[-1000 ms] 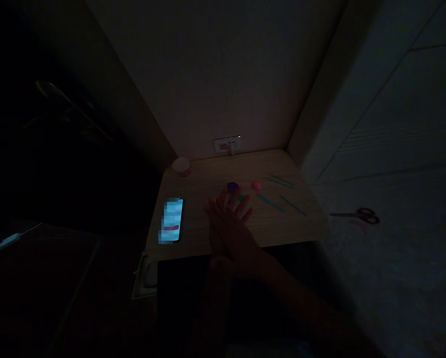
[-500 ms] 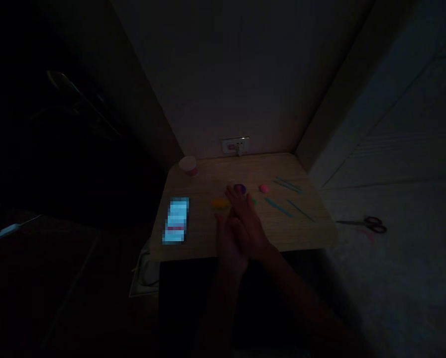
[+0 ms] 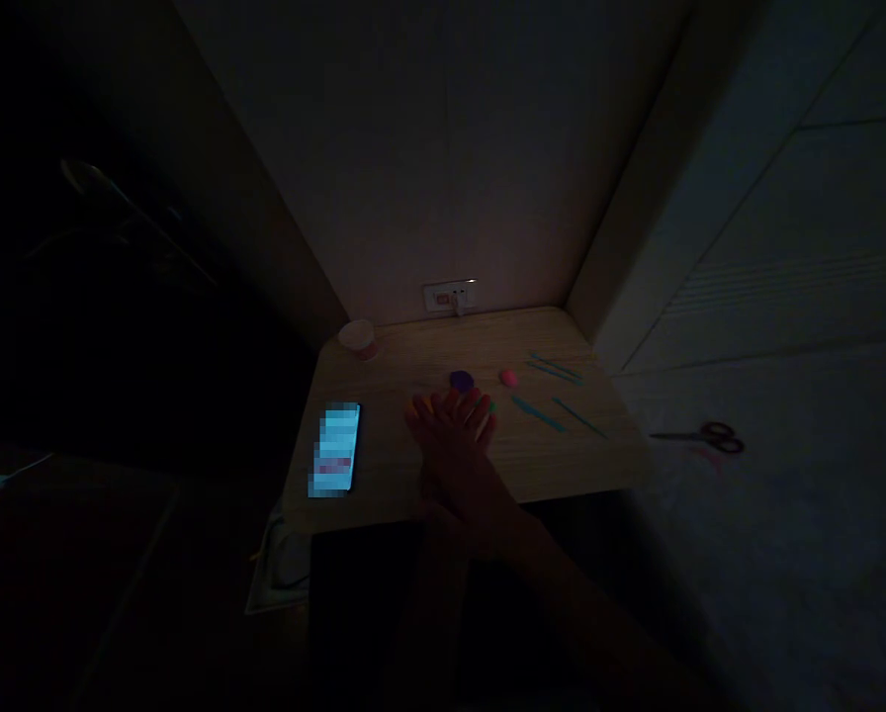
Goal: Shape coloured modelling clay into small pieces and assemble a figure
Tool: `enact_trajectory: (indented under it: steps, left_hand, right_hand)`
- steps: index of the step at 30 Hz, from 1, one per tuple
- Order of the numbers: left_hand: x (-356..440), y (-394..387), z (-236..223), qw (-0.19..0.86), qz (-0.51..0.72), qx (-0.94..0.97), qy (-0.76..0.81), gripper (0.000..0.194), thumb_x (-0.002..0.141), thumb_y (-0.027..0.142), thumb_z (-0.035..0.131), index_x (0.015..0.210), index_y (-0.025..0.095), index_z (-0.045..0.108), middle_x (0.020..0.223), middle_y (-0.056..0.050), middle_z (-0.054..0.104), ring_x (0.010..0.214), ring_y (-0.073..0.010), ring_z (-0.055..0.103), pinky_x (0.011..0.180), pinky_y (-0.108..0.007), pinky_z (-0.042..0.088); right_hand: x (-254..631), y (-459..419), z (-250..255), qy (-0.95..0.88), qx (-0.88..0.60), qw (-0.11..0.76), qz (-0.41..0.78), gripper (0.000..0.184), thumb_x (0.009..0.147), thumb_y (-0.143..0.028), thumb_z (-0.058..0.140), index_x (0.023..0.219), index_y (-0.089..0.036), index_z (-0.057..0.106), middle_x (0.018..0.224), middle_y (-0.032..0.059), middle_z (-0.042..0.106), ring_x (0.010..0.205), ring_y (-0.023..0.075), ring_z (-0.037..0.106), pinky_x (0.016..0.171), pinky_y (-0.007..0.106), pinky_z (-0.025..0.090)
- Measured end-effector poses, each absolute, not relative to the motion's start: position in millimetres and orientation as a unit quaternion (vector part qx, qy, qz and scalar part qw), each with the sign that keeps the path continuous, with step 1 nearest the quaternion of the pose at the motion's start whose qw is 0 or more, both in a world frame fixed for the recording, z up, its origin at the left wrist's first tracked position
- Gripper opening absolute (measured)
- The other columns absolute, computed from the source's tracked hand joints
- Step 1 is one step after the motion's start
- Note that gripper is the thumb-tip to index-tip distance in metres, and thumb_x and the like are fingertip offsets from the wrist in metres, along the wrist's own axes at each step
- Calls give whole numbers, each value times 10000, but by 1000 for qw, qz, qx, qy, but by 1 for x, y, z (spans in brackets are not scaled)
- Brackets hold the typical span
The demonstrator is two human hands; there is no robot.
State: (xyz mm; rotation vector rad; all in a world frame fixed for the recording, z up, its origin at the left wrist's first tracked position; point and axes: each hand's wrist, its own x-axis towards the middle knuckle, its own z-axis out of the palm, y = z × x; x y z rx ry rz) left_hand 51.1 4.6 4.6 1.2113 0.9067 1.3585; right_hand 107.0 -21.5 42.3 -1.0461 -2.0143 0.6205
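Observation:
My right hand point(image 3: 450, 455) lies across my left hand point(image 3: 482, 419), palm against palm, with the fingers of both stretched out and fanned. Whatever may be between the palms is hidden. Just beyond the fingertips sits a dark purple lump point(image 3: 462, 381). An orange lump point(image 3: 411, 406) and a green piece point(image 3: 491, 406) are mostly covered by the fingers. To the right is a small pink lump point(image 3: 509, 378). Thin blue sticks point(image 3: 556, 369), a wider blue knife-like tool point(image 3: 538, 413) and another slim blue stick point(image 3: 578, 417) lie farther right on the wooden table point(image 3: 384, 445).
A lit phone point(image 3: 335, 450) lies at the table's left side. At the back left corner stands a pale cup point(image 3: 359, 339). A wall socket point(image 3: 450, 296) with a plug sits behind the table. Scissors point(image 3: 699, 436) lie to the right, beyond the table. The room is very dark.
My right hand has turned and slid leftward over my left, and the fingers of both have fanned out. They now cover most of the orange lump. The whole view has shifted slightly.

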Motion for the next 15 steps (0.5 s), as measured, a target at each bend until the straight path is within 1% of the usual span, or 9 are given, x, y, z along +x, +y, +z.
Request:
enact_trajectory:
  steps: [3, 5, 7, 9, 11, 13, 15]
  left_hand:
    - [53, -1, 11, 611, 570, 424, 349, 632, 977, 689, 477, 1522, 376, 538, 1474, -114, 637, 1464, -373, 532, 1149, -572, 500]
    - [52, -5, 17, 682, 588, 298, 316, 530, 1009, 594, 491, 1452, 328, 611, 1441, -114, 665, 1443, -355, 558, 1157, -527, 502]
    - [50, -8, 24, 734, 587, 162, 301, 419, 1041, 449, 483, 1353, 254, 684, 1380, -116, 705, 1410, -317, 595, 1166, -458, 501]
    - [47, -9, 33, 749, 579, 68, 314, 367, 1061, 319, 440, 1245, 188, 730, 1279, -117, 752, 1330, -269, 658, 1147, -406, 517]
    - [43, -8, 42, 739, 591, 8, 324, 365, 1066, 249, 407, 1170, 161, 746, 1204, -109, 779, 1220, -235, 720, 1108, -389, 548]
    - [40, -6, 51, 722, 614, -26, 317, 360, 1065, 232, 410, 1130, 152, 755, 1181, -106, 790, 1153, -224, 747, 1078, -392, 571]
    - [38, -5, 58, 716, 627, -40, 305, 362, 1064, 240, 417, 1086, 145, 766, 1163, -109, 797, 1140, -230, 753, 1072, -403, 577]
  right_hand:
    - [107, -23, 44, -748, -428, 435, 262, 763, 1017, -613, 514, 1685, -348, 257, 1744, 73, 316, 1631, 375, 204, 1298, 635, 203]
    - [112, -26, 47, -728, -406, 477, 278, 719, 1033, -642, 449, 1662, -322, 315, 1712, 95, 375, 1609, 371, 271, 1278, 614, 273]
    - [119, -31, 51, -703, -380, 528, 288, 700, 1038, -680, 388, 1616, -285, 393, 1668, 121, 429, 1568, 367, 355, 1257, 602, 320]
    - [126, -36, 55, -661, -377, 585, 282, 653, 1044, -692, 352, 1524, -274, 500, 1577, 134, 513, 1489, 350, 459, 1222, 586, 375]
    - [130, -40, 58, -626, -386, 623, 266, 594, 1055, -678, 337, 1419, -276, 581, 1458, 132, 583, 1393, 332, 536, 1166, 567, 436]
    - [133, -44, 59, -620, -395, 630, 251, 556, 1063, -658, 336, 1363, -274, 604, 1363, 129, 616, 1310, 324, 577, 1099, 553, 486]
    - [133, -47, 57, -629, -403, 623, 231, 535, 1072, -637, 324, 1358, -271, 591, 1286, 126, 636, 1228, 318, 610, 1027, 538, 523]
